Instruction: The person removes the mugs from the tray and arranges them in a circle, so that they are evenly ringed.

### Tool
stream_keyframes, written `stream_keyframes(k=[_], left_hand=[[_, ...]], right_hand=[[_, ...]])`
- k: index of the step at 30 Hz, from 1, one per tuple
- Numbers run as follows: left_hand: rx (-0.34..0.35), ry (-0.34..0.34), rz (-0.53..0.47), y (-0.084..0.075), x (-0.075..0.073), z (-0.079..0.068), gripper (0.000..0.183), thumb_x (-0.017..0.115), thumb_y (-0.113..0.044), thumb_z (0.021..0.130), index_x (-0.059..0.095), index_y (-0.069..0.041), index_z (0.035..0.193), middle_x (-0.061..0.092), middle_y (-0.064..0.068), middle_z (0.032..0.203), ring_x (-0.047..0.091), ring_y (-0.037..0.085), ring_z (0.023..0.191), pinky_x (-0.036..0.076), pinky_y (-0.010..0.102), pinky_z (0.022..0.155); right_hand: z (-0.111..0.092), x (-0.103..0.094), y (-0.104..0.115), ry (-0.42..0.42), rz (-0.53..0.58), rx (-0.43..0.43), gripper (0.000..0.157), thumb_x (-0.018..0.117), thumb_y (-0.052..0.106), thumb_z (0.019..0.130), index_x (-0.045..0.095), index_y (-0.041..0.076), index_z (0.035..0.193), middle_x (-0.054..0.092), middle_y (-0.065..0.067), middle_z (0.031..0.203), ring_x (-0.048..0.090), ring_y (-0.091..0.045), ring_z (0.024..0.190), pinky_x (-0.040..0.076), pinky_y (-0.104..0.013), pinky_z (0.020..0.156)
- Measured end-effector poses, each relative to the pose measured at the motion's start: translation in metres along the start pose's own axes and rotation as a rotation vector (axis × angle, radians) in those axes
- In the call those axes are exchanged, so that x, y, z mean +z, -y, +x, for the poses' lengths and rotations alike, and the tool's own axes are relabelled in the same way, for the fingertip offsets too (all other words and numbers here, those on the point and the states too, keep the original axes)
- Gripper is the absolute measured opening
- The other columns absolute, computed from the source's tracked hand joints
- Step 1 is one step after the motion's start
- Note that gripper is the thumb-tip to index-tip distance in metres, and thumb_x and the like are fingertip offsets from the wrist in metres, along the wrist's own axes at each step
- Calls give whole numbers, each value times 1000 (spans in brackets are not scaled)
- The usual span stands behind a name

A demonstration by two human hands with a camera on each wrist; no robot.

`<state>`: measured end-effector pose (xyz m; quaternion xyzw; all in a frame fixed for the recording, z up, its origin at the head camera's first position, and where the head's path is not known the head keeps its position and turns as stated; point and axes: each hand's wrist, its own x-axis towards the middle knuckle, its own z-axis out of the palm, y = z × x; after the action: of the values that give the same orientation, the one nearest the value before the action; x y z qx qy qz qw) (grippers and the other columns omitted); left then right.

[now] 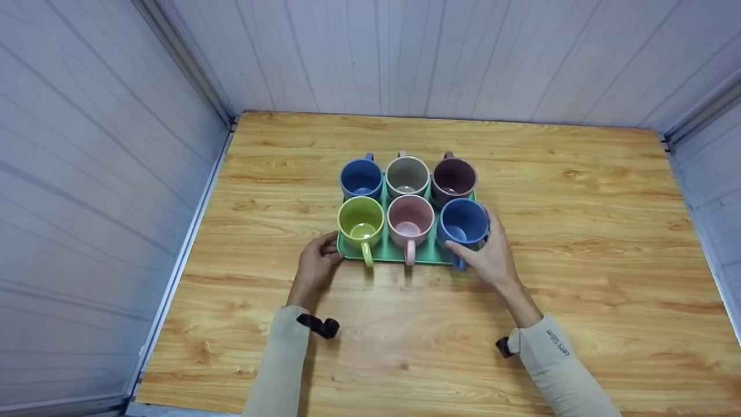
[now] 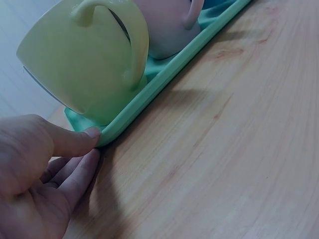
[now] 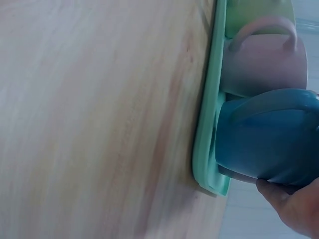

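Observation:
A green tray (image 1: 382, 253) carries several mugs in two rows. My left hand (image 1: 317, 259) pinches the tray's front left corner, thumb on the rim and a fingertip low at its edge, beside the yellow-green mug (image 2: 84, 64). My right hand (image 1: 492, 255) grips the front right blue mug (image 3: 269, 137) around its side, thumb near its handle. This mug is over the tray's front right corner, its handle toward me. Between the two front mugs stands a pink mug (image 1: 410, 223), handle also toward me.
Behind them on the tray stand another blue mug (image 1: 362, 178), a grey-beige mug (image 1: 407, 174) and a dark maroon mug (image 1: 454, 179), handles pointing away. The wood-grain table (image 1: 399, 341) meets pale panel walls (image 1: 370, 58) at the back and sides.

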<state>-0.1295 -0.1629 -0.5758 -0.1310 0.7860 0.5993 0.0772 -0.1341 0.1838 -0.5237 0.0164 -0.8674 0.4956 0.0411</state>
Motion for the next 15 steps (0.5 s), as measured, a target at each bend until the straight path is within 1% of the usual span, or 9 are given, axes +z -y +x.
stream_keyframes(k=[3, 9, 15], left_hand=[[3, 0, 18, 1, -1, 0, 52, 65, 7, 83, 55, -2, 132, 63, 15, 116, 60, 24, 103, 50, 33, 92], [50, 12, 66, 2, -2, 1, 50, 65, 4, 84, 54, -2, 133, 64, 15, 116, 62, 24, 102, 51, 33, 91], [42, 7, 65, 2, -2, 1, 51, 65, 5, 83, 55, -2, 132, 65, 14, 115, 62, 24, 102, 50, 33, 91]], right_hand=[[0, -4, 2, 7, -5, 5, 103, 83, 45, 69, 28, 7, 148, 40, -15, 143, 42, -30, 128, 40, -52, 105], [-1, -10, 1, -15, -17, -16, 104, 85, 41, 68, 28, 5, 148, 41, -16, 143, 43, -31, 127, 41, -52, 104], [-3, -16, 1, -30, -18, -7, 103, 85, 41, 67, 30, 6, 147, 42, -16, 142, 43, -30, 128, 40, -52, 105]])
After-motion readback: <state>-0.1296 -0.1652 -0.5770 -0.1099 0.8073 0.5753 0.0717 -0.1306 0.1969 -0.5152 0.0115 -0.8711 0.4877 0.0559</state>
